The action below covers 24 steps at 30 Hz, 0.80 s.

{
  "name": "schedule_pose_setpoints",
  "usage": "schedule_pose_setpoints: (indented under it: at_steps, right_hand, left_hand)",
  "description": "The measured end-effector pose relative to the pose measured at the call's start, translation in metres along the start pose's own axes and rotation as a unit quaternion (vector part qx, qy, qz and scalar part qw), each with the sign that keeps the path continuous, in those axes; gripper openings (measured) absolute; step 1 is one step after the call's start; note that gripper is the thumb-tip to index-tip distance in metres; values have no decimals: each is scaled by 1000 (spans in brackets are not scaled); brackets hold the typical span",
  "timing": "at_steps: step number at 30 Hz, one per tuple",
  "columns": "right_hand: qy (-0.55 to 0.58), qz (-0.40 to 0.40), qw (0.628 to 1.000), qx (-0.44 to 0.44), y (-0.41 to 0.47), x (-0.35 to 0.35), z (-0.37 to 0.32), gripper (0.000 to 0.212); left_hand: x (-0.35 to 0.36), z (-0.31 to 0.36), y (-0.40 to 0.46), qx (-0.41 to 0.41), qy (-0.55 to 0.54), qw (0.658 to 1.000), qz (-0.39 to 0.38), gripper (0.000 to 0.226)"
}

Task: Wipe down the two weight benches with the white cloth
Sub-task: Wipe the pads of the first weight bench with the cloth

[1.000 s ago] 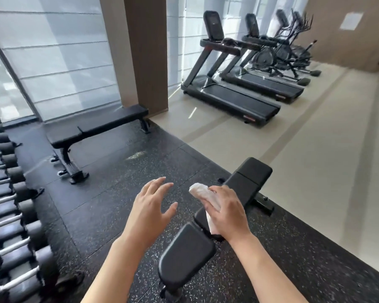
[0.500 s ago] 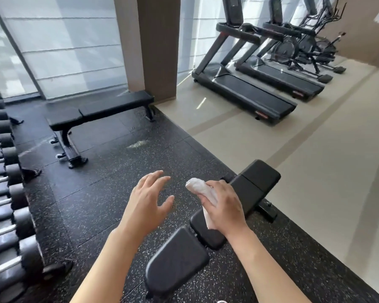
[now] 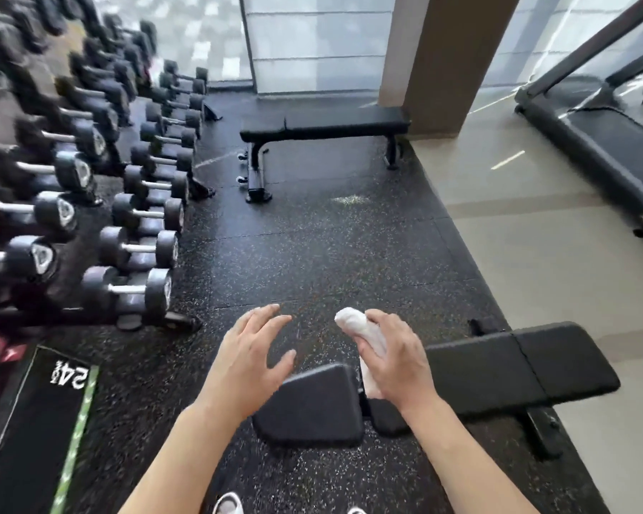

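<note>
While the rolled white cloth (image 3: 362, 333) is gripped by the curled fingers of the right hand (image 3: 396, 359) above the near bench (image 3: 498, 365), its end protruding past them, the left hand (image 3: 251, 356) is held spread and empty; the far bench (image 3: 325, 124) is seen well apart.

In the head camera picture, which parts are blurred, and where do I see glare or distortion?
Head view: the dumbbell rack at left is smeared by motion blur; the right hand, white cloth and near bench are sharper. Daylight from the window leaves a bright streak on the pale floor. The wide lens bends the pillar.
</note>
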State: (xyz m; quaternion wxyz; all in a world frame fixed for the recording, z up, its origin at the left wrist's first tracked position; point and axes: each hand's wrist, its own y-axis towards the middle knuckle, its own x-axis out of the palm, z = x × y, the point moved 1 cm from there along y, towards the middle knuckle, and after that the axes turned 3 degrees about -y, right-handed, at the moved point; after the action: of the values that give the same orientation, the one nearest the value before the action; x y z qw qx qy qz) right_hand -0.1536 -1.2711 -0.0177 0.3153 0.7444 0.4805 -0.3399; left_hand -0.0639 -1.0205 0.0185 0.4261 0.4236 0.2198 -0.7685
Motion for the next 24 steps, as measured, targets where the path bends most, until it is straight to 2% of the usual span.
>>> schedule_pose_setpoints:
  at_steps: [4,9,12,24]
  right_hand:
    - [26,-27,999,-15,2,34,-1,43]
    - [26,-58,998,-28,1,89,2,34]
    - [22,-76,997,-17,-1,127,9,39]
    - [14,-121,992,15,-19,308,56,40]
  left_hand:
    - [9,-27,-15,-25,23,999,-6,57]
    - [25,-80,-19,-46,26,999,-10,57]
    - [46,-120,-19,-61,27,998,-21,58]
    - [189,-262,-39,-91,-8,995,-51,60]
